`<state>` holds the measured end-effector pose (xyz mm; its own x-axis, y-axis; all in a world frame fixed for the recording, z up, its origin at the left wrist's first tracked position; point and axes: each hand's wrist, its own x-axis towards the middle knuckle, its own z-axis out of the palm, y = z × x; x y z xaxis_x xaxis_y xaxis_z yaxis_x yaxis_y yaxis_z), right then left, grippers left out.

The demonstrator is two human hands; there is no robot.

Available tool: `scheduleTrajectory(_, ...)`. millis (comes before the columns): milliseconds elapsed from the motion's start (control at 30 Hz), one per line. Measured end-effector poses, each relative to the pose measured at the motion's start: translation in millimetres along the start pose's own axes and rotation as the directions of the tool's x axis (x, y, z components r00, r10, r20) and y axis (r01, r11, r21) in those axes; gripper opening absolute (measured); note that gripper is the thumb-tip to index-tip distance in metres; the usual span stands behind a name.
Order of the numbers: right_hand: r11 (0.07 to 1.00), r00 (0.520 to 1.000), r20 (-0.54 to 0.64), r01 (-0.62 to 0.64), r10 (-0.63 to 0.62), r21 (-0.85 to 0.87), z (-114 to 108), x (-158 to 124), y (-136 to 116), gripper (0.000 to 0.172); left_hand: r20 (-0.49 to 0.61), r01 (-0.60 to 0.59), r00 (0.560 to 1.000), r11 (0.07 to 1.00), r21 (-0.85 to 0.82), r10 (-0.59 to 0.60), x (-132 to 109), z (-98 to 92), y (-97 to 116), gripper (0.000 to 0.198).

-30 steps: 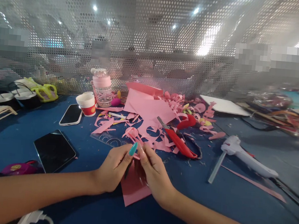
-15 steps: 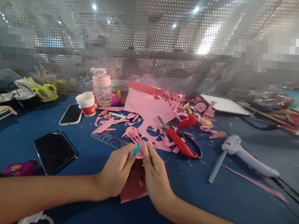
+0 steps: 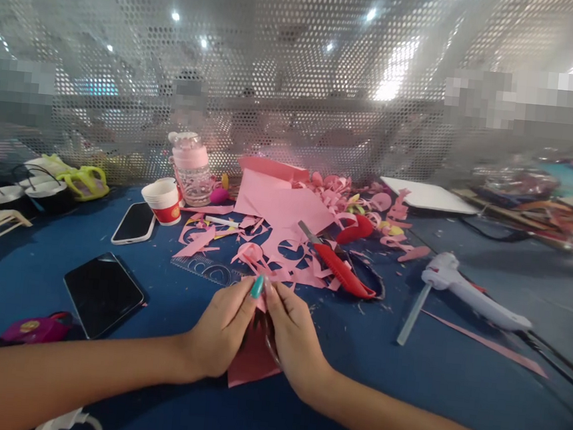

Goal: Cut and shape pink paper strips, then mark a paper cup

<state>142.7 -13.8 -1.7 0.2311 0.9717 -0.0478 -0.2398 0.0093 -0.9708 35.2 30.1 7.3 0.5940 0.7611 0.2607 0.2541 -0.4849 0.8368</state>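
My left hand [image 3: 224, 326] and my right hand [image 3: 295, 339] meet at the fingertips near the front middle of the table. Between their thumbs and fingers they pinch a small pink paper piece [image 3: 261, 303], mostly hidden by the fingers. Below the hands lies a larger pink paper sheet [image 3: 252, 366] on the blue table [image 3: 189, 414]. A curved edge shows beside my right palm; I cannot tell what it belongs to. Just beyond the hands are a clear ruler [image 3: 206, 268] and pink paper scraps [image 3: 282, 261]. Red-handled scissors [image 3: 339, 266] rest to the right of the scraps.
A white glue gun [image 3: 475, 295] with its stick lies at right. On the left are a black tablet-like device [image 3: 104, 293], a phone [image 3: 134, 223], paper cups [image 3: 163, 199] and a pink-lidded bottle [image 3: 190, 166]. A perforated metal screen [image 3: 289, 75] stands behind.
My thumbs have drawn closer together over the small pink paper piece, and both hands sit slightly further left in view. The view has shifted a little; the table items stay in place.
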Motion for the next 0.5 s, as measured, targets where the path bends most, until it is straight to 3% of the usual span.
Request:
scheduleTrajectory(100, 1.000, 1.000, -0.005, -0.002, 0.002, -0.020, -0.8, 0.0, -2.3, 0.028, -0.026, 0.214, 0.975, 0.965, -0.152, -0.220, -1.3, 1.8, -1.5, 0.026)
scheduleTrajectory(167, 0.995, 0.997, 0.002, 0.079, -0.079, -0.066, -1.7, -0.5, -3.8, 0.025, -0.004, 0.271, 0.960, 0.935, -0.227, -0.280, -2.3, 2.9, -2.8, 0.029)
scheduleTrajectory(267, 0.976, 0.986, 0.024, 0.169, -0.167, -0.136, -2.6, -1.4, -4.9, 0.025, 0.002, 0.272, 0.960, 0.937, -0.220, -0.278, -3.4, 3.5, -4.6, 0.032)
scheduleTrajectory(367, 0.972, 0.992, 0.034, 0.128, -0.124, -0.195, -2.8, -1.6, -5.6, 0.026, -0.010, 0.270, 0.961, 0.945, -0.184, -0.276, -3.6, 2.3, -4.3, 0.032)
scheduleTrajectory(500, 0.964, 0.995, 0.049, 0.094, -0.084, -0.247, -3.0, -1.0, -7.5, 0.026, 0.025, 0.180, 0.984, 0.958, -0.226, -0.179, -2.2, -0.1, 0.1, 0.031)
